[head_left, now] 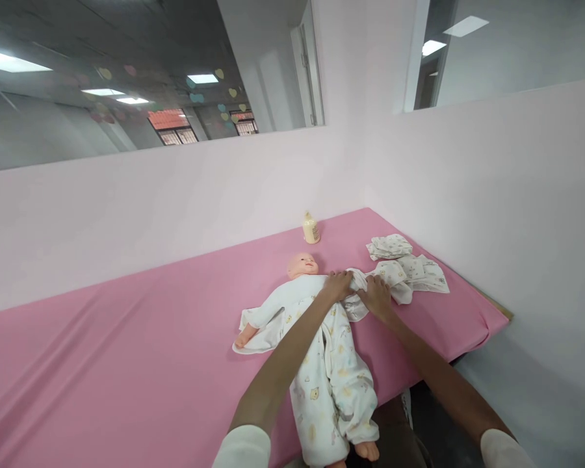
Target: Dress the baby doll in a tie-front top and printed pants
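Note:
A baby doll [303, 265] lies on its back, head toward the wall, in a white top and printed trousers [316, 383]. An open white garment [263, 341] spreads out from under its bare hand on the left. At the doll's other side, my left hand [338, 286] is closed on bunched white cloth of a baby shirt [358, 312]. My right hand [376, 298] grips the same cloth a little further right, fingers curled over it. The doll's arm on this side is hidden by the cloth and my hands.
A pale yellow pump bottle [311, 231] stands behind the doll's head. Folded printed baby clothes [390, 247] and a loose printed cloth [426, 273] lie on the right. The pink-covered table [127, 364] meets white walls behind and at right; its front edge is near my body.

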### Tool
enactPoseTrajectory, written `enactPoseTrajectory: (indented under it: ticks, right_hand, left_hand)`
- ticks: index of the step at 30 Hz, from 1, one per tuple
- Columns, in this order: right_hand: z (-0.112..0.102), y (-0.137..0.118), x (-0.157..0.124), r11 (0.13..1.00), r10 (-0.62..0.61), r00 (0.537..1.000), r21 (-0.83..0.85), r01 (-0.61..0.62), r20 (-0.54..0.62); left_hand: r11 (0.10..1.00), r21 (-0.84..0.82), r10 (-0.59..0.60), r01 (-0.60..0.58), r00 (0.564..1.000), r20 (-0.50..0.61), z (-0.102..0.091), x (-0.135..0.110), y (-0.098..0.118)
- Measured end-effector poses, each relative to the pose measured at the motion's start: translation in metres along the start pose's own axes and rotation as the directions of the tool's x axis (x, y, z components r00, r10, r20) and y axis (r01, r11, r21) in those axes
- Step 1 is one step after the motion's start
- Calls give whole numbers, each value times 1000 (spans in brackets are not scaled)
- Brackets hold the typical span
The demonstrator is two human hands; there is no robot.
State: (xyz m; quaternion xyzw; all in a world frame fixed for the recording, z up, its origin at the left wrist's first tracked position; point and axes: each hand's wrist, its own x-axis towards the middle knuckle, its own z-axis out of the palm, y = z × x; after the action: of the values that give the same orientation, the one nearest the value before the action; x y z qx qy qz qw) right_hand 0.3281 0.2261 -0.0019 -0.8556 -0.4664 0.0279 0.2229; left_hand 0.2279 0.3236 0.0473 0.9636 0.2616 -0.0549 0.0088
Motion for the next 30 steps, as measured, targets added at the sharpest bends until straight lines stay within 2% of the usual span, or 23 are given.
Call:
enactPoseTrajectory:
  ticks: [8, 15, 20, 24, 27, 30]
  right_hand:
    - [-6, 25, 12, 975, 166, 986, 150, -162, -19]
    - [-13, 38, 17, 917, 262, 962, 329, -226, -71]
    - [-14, 42, 19, 889, 304, 950, 379, -255, -73]
    - [-12, 43, 17, 915, 220, 975, 357, -190, -45]
    - [-8, 39, 9, 948, 79, 997, 311, -73, -8]
    - [-3, 31, -8, 964, -66, 998, 258, 58, 21]
  left_hand:
    - [1000, 11, 20, -19, 998, -60, 8, -1, -1]
    - [999, -14, 48, -50, 993, -108, -3, -13, -8]
    - [994, -63, 83, -90, 991, -109, -7, -21, -11]
    - [989, -119, 72, -87, 989, -131, -12, -23, -14]
    - [988, -149, 24, -46, 990, -141, -13, -20, -13]
    - [987, -159, -24, 4, 992, -127, -11, -12, -11]
